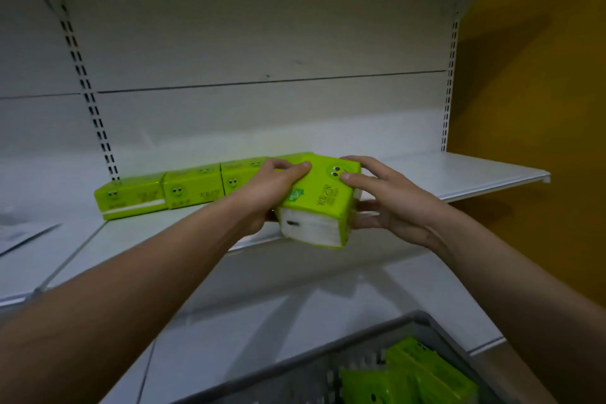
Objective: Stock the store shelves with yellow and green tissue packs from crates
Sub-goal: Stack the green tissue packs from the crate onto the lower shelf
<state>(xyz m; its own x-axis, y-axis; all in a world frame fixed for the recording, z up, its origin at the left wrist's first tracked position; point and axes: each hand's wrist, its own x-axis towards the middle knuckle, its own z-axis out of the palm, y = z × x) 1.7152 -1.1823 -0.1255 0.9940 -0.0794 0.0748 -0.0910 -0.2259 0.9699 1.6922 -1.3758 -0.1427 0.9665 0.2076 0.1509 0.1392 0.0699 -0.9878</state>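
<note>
On the far left of the shelf (475, 170), a row (170, 190) of green tissue packs lies end to end along the back, and I count at least three before my left hand hides the rest. My left hand (272, 187) wraps the left side of the pack (319, 200) I am placing, thumb on top and fingers curled round its side. The pack is tilted, its far end over the shelf at the right end of the row, its white near end hanging out past the shelf's front edge. My right hand (383, 200) grips the right side, with its thumb on the top face beside the printed eyes and its fingers curled round the far end and underside. Both hands are closed on the pack; neither is free. Low and near, at the right, a grey crate (328, 367) holds more green packs (426, 377).

As I judge it, the risk lies in the overhang: if I let go before the pack sits flat, it could tip off the front edge toward the crate. Sliding it left too hard could nudge the row out of line. I cannot tell whether it already touches the last pack, since my left hand covers the join.
</note>
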